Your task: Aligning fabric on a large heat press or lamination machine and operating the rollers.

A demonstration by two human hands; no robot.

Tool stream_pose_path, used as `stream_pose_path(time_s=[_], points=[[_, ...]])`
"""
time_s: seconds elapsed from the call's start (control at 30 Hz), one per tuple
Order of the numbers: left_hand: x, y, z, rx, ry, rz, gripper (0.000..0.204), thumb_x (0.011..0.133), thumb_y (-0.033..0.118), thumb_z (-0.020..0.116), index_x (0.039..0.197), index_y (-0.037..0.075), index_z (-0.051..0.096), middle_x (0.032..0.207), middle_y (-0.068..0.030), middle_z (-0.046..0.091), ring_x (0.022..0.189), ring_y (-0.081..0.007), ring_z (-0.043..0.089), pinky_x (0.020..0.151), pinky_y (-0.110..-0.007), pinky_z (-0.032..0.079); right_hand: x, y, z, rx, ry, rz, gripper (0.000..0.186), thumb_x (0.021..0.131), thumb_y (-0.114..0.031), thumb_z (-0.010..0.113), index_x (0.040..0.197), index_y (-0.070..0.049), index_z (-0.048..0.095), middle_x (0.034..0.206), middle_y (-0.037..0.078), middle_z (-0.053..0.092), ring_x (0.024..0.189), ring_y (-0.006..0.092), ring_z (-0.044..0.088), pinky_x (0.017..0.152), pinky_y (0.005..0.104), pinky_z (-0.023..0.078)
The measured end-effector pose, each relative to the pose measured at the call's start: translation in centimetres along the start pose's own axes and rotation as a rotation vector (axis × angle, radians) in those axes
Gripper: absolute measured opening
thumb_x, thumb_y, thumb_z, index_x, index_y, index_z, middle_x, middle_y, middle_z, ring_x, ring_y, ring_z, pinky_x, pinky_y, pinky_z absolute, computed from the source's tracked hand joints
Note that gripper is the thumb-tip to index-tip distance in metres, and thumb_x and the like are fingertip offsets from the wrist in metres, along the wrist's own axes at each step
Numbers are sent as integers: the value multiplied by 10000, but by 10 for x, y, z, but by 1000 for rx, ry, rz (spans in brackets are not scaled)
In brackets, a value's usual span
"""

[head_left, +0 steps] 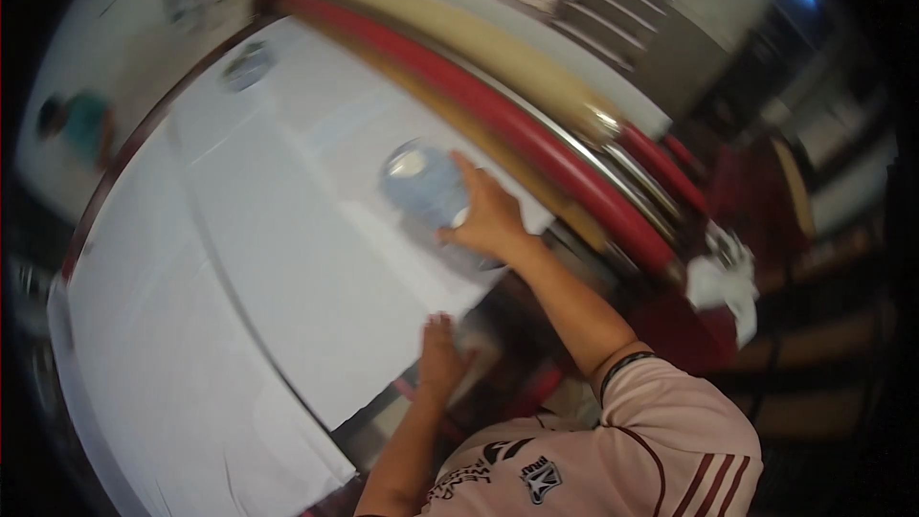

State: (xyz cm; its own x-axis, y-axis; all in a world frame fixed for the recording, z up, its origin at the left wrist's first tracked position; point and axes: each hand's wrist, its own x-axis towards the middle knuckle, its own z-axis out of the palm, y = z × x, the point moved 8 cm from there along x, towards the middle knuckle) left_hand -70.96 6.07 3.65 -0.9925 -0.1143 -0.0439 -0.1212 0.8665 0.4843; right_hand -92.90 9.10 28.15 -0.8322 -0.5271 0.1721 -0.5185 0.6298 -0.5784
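My right hand [493, 215] is curved round the right side of a bluish, see-through rounded object [421, 187] with a pale round patch on top. Motion blur hides its exact kind. It is over white sheeting [278, 201] spread on a large table. My left hand [442, 359] is at the table's near edge, its fingers stretched upward and its thumb apart, with nothing seen in it. At the table's far end lies a similar clear, bluish object [249, 67], also blurred.
Long red [498, 115] and cream rolls [469, 38] run along the table's right side, beside metal tubes. A crumpled white cloth or bag [723, 282] hangs at the right. Beyond the left edge is another person [86, 124] in a teal top.
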Motion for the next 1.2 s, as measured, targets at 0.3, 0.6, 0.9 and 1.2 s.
stream_pose_path(time_s=[0.3,0.6,0.9,1.2], points=[[9,25,7,181,-20,105,982,893,567,665,1488,-146,348,1565,-327,354,1484,-475,282,1255,-530,172,-230,58,-207,-222,103,70,1008,583,-279,900,1475,-130,455,1247,175,618,1166,382,600,985,492,485],[1,13,10,148,-58,28,995,914,609,608,1531,-111,306,1598,-302,318,1517,-446,237,1257,-533,155,-318,136,-343,-532,117,315,1013,517,-199,908,1447,-159,509,1296,140,638,1195,366,610,1031,471,482],[-41,-7,-31,25,70,70,855,962,429,637,1546,-83,281,1624,-299,253,1518,-487,198,1242,-562,176,-313,204,-340,-360,141,224,1089,453,-104,902,1476,-129,529,1233,151,619,1162,374,603,1031,428,483],[-282,-121,-134,87,448,-284,736,958,324,681,1552,29,360,1599,-289,303,1504,-477,241,1219,-616,176,-323,130,-291,-710,448,190,881,712,54,709,1534,-74,417,1560,206,422,1461,409,376,1214,425,308]])
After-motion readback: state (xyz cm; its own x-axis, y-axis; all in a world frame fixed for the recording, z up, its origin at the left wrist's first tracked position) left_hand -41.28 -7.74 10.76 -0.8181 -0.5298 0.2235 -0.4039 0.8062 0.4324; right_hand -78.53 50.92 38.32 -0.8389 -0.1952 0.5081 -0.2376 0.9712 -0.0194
